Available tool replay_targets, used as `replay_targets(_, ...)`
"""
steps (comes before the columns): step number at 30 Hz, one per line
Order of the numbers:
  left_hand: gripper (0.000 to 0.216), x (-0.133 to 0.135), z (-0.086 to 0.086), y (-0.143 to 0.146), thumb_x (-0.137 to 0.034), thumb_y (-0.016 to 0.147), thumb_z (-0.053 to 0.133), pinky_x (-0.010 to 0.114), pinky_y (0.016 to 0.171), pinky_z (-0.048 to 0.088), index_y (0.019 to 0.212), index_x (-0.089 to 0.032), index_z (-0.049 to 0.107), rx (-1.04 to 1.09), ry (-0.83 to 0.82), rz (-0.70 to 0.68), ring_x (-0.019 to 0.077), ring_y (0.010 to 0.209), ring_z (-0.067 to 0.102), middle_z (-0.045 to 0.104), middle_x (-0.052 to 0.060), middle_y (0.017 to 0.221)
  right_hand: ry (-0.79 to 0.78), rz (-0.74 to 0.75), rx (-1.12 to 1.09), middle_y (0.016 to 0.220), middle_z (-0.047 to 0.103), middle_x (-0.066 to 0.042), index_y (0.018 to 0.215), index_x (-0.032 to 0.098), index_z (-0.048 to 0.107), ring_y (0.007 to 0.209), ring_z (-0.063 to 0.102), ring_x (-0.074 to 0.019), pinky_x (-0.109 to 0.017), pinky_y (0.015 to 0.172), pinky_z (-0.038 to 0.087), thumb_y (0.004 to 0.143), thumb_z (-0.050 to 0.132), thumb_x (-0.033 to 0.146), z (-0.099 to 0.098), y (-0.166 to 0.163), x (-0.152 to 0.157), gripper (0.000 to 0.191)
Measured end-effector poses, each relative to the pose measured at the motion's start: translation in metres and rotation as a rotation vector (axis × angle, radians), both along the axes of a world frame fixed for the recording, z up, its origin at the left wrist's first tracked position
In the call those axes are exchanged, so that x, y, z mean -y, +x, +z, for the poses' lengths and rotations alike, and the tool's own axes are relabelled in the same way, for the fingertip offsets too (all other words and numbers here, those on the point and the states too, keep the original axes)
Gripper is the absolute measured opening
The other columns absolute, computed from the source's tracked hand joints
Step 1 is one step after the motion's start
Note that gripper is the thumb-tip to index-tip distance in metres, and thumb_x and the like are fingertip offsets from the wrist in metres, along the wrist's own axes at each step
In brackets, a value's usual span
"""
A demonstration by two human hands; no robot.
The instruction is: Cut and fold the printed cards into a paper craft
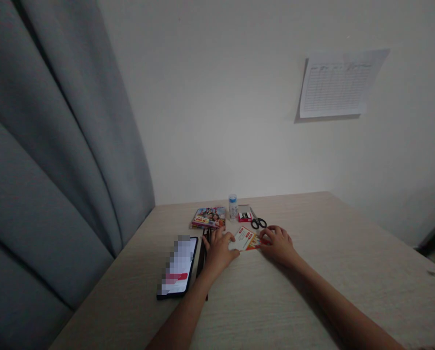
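A small white, red and orange printed paper card (245, 238) lies low over the table between my two hands. My left hand (220, 249) grips its left edge, thumb and forefinger bent onto it and the other fingers spread a little. My right hand (279, 246) is closed on the right edge with its fingers curled. Just behind the card are black-handled scissors (259, 223), close to my right fingers. Long dark sticks (202, 257), perhaps pencils, lie partly hidden beneath my left hand and wrist.
A phone (179, 266) with a lit, blurred screen lies left of my left forearm. Behind the hands are a stack of colourful booklets (209, 217), a clear bottle with a blue part (232, 206) and a small red box (244, 217). A grey curtain (93, 121) hangs at the left.
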State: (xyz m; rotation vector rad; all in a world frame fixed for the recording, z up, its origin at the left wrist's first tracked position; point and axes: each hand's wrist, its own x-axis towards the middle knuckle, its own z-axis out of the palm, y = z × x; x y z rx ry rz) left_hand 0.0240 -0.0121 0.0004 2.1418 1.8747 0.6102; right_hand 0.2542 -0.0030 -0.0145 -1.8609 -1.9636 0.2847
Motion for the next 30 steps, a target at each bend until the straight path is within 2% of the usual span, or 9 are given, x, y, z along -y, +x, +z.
replay_targets(6,0.030,-0.001,0.002,-0.005,-0.027,0.070,0.071,0.070,0.113,-0.001,0.099,-0.027,0.064,-0.014,-0.038,0.008,0.0332,0.141,0.030,0.041,0.005,0.149,-0.002,-0.004,0.007,0.131,0.052,-0.005,0.105,0.034,0.069,0.126,0.043,-0.0298,-0.046,0.101,0.035,0.080,0.069,0.042,-0.004,0.005,-0.005,0.027)
replay_targets(18,0.028,0.003,0.021,-0.016,-0.020,0.068,0.069,0.069,0.113,0.001,0.094,-0.026,0.063,-0.041,-0.161,0.011,0.0300,0.146,0.023,0.038,0.005,0.153,-0.024,0.029,-0.005,0.131,0.054,-0.003,0.107,0.036,0.070,0.125,0.043,-0.0276,-0.044,0.100,0.037,0.084,0.064,0.041,-0.004,0.015,-0.009,0.024)
replay_targets(30,0.027,-0.001,0.016,-0.027,-0.020,0.070,0.069,0.071,0.111,0.004,0.094,-0.029,0.065,-0.087,-0.162,-0.014,0.0315,0.146,0.022,0.037,0.002,0.154,-0.068,0.084,0.010,0.134,0.054,-0.005,0.108,0.036,0.071,0.129,0.043,-0.0280,-0.044,0.102,0.036,0.083,0.065,0.039,-0.005,0.025,-0.017,0.026)
